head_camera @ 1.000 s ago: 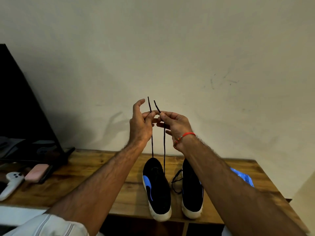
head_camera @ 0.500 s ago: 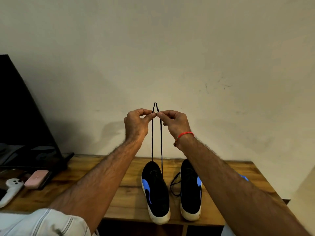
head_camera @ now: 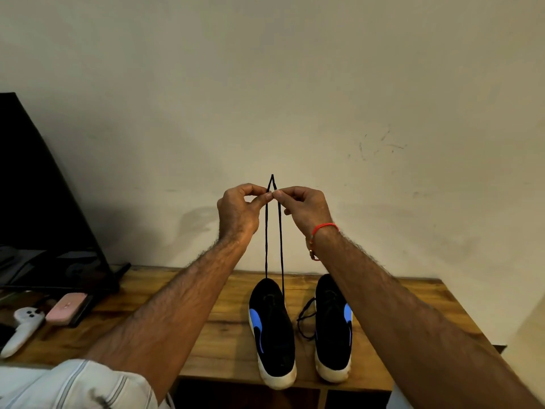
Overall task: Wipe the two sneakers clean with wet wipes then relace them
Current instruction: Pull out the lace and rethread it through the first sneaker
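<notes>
Two sneakers sit side by side on the wooden table [head_camera: 147,308], long axes running front to back, white ends toward me at the near edge. The left sneaker [head_camera: 272,332] has its black lace [head_camera: 281,246] pulled straight up in two taut strands. The right sneaker [head_camera: 333,329] has a loose lace loop lying between the pair. Compared with half a second ago the two lace tips stick up a bit more above my fingers, touching in a point. My left hand [head_camera: 239,211] and right hand [head_camera: 306,209] are raised in front of the wall, knuckles out, each pinching one strand between thumb and forefinger, fingertips nearly touching.
</notes>
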`<state>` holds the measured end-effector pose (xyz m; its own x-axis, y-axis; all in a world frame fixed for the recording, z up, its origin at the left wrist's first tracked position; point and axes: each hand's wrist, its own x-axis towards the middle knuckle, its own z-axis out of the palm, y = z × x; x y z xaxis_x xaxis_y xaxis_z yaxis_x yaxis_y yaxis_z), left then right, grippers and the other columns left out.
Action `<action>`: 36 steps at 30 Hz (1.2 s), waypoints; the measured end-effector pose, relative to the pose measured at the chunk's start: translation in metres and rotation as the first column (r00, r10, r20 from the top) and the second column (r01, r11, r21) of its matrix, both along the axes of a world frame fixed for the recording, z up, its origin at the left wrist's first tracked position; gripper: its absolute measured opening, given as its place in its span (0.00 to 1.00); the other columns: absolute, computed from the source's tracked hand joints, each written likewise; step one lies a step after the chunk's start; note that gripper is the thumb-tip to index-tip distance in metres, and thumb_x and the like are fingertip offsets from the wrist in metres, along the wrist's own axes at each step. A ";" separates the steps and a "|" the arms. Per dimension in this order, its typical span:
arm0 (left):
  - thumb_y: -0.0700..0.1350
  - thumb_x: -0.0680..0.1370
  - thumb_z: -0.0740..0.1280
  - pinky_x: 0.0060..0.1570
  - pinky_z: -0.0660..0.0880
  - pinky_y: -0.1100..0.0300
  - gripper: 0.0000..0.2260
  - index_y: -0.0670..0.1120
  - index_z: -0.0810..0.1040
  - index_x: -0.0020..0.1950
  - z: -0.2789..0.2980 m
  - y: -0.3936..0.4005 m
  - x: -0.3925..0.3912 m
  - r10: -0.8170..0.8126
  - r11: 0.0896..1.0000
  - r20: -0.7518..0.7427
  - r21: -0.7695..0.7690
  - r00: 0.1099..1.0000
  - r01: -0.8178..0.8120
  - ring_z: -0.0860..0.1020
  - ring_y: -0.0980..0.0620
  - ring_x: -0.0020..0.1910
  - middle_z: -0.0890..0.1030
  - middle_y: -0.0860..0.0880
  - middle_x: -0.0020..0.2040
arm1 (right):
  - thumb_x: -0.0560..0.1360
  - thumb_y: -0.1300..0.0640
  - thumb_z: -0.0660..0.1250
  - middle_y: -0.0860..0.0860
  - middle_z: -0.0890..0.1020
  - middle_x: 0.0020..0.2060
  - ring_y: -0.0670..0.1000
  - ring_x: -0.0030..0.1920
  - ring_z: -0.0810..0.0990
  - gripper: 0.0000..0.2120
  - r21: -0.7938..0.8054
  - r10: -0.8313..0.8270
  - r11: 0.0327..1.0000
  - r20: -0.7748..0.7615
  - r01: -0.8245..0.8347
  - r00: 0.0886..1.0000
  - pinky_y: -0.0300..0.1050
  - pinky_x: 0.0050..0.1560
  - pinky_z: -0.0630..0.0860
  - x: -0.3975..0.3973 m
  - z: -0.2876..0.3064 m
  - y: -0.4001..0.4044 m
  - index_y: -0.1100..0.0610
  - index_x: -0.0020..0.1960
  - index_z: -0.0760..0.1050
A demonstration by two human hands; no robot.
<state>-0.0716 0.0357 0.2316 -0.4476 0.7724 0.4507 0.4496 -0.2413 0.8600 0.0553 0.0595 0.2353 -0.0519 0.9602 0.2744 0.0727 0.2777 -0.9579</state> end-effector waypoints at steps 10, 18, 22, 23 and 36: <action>0.56 0.82 0.66 0.41 0.83 0.50 0.06 0.55 0.78 0.55 -0.045 -0.004 -0.018 0.030 0.986 -0.277 -0.148 0.960 -0.074 0.82 0.57 0.35 0.84 0.57 0.34 | 0.76 0.51 0.71 0.47 0.85 0.36 0.47 0.41 0.83 0.06 -0.018 0.035 0.999 0.268 -0.031 0.963 0.46 0.49 0.80 0.010 -0.044 0.021 0.53 0.45 0.82; 0.56 0.81 0.67 0.35 0.78 0.59 0.06 0.55 0.78 0.49 -0.149 -0.001 -0.034 -0.098 0.904 -0.342 -0.423 0.934 -0.061 0.79 0.61 0.30 0.82 0.59 0.29 | 0.75 0.54 0.71 0.48 0.85 0.33 0.45 0.36 0.83 0.05 -0.143 0.199 0.980 0.612 -0.140 0.765 0.43 0.43 0.79 0.016 -0.124 0.034 0.52 0.41 0.81; 0.57 0.79 0.69 0.33 0.74 0.58 0.08 0.54 0.78 0.45 -0.206 0.004 -0.044 -0.147 0.816 -0.312 -0.575 0.938 -0.063 0.78 0.51 0.32 0.76 0.54 0.28 | 0.74 0.55 0.70 0.52 0.84 0.34 0.47 0.36 0.81 0.06 -0.217 0.276 0.961 0.732 -0.171 0.622 0.44 0.41 0.77 0.019 -0.165 0.043 0.56 0.41 0.81; 0.56 0.79 0.69 0.33 0.73 0.57 0.09 0.53 0.77 0.43 -0.215 0.005 -0.045 -0.163 0.795 -0.300 -0.604 0.940 -0.055 0.78 0.50 0.33 0.76 0.55 0.30 | 0.74 0.55 0.70 0.50 0.84 0.34 0.46 0.36 0.80 0.05 -0.221 0.285 0.959 0.742 -0.180 0.607 0.44 0.40 0.77 0.020 -0.175 0.045 0.56 0.41 0.81; 0.48 0.79 0.70 0.71 0.65 0.39 0.33 0.56 0.56 0.79 -0.235 0.035 -0.041 0.044 0.826 -0.064 -0.559 0.997 -0.072 0.65 0.41 0.74 0.66 0.46 0.76 | 0.79 0.47 0.66 0.48 0.86 0.45 0.48 0.46 0.84 0.12 -0.306 0.283 0.948 0.682 -0.088 0.674 0.45 0.51 0.81 0.031 -0.211 0.057 0.55 0.52 0.83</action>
